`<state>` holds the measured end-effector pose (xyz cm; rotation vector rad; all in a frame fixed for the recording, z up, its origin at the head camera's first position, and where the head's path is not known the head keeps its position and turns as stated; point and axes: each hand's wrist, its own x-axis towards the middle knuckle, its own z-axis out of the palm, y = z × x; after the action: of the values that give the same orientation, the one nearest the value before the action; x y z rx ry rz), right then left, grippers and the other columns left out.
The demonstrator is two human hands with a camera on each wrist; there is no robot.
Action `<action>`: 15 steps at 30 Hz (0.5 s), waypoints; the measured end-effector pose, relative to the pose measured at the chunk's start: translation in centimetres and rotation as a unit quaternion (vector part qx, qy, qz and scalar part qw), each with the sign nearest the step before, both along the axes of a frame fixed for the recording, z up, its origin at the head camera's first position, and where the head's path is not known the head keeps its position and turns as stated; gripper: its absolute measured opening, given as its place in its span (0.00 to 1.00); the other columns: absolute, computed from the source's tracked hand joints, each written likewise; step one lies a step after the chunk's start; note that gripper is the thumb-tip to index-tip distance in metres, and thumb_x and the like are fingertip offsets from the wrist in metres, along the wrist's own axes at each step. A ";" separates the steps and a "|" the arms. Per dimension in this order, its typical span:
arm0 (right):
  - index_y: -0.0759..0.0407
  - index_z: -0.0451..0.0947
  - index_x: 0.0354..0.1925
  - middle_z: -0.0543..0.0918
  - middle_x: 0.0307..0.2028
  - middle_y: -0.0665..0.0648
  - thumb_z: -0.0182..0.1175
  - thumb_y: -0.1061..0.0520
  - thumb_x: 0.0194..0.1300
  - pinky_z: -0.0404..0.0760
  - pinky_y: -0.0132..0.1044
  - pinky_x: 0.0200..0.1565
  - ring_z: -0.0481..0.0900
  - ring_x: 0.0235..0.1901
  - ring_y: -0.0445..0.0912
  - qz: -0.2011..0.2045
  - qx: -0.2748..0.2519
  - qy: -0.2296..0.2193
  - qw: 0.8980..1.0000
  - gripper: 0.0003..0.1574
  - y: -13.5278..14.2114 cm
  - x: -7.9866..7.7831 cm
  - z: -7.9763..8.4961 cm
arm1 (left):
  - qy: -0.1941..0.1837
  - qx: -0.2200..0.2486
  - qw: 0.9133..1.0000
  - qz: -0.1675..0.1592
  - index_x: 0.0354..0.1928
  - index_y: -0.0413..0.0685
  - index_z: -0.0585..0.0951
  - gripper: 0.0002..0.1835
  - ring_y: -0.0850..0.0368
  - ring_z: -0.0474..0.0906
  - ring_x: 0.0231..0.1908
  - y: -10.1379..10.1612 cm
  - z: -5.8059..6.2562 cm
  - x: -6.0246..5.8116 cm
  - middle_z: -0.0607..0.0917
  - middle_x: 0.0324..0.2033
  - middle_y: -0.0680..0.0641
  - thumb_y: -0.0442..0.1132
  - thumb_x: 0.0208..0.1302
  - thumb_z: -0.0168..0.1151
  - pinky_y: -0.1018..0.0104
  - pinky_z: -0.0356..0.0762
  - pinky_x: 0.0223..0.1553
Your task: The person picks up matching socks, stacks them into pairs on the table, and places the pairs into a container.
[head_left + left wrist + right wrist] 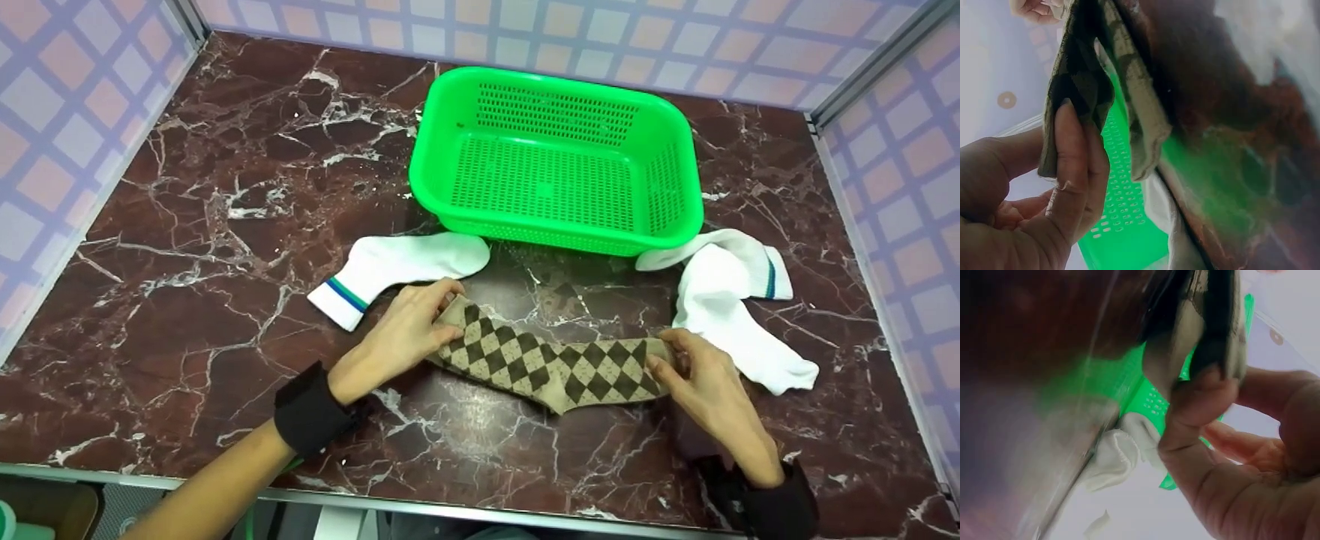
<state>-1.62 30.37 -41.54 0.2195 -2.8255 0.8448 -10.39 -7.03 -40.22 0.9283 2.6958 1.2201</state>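
Note:
A beige sock [517, 356] with dark brown diamonds is stretched sideways between my two hands, its heel pointing toward the near edge. My left hand [405, 326] pinches its left end between thumb and fingers. At the other end, my right hand [705, 382] pinches the fabric the same way. In the left wrist view, a separate layer of patterned fabric [1140, 107] hangs beside the part in my left fingers [1075, 152]; I cannot tell whether it is a second sock. The right wrist view shows my right thumb and fingers [1196, 405] on the fabric's edge.
A green perforated basket [555, 238] stands behind the sock. Left of it lies a white sock [405, 259] with blue and green stripes. Two white socks [735, 322] overlap at the right, close to the right hand. Patterned walls [540, 34] enclose the dark marbled table [247, 300].

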 end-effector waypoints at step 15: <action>0.67 0.78 0.49 0.76 0.31 0.55 0.65 0.57 0.63 0.69 0.42 0.30 0.70 0.27 0.45 0.036 0.042 -0.051 0.997 0.19 0.4 -0.8 0.5 | 0.022 -0.083 0.996 0.029 0.48 0.36 0.77 0.21 0.40 0.78 0.44 -0.4 -0.4 0.9 0.82 0.43 0.37 0.32 0.51 0.72 0.47 0.76 0.44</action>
<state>-2.42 30.77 -41.05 0.2988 -2.9671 0.7738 -9.45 -7.47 -40.65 0.8714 2.8244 0.9761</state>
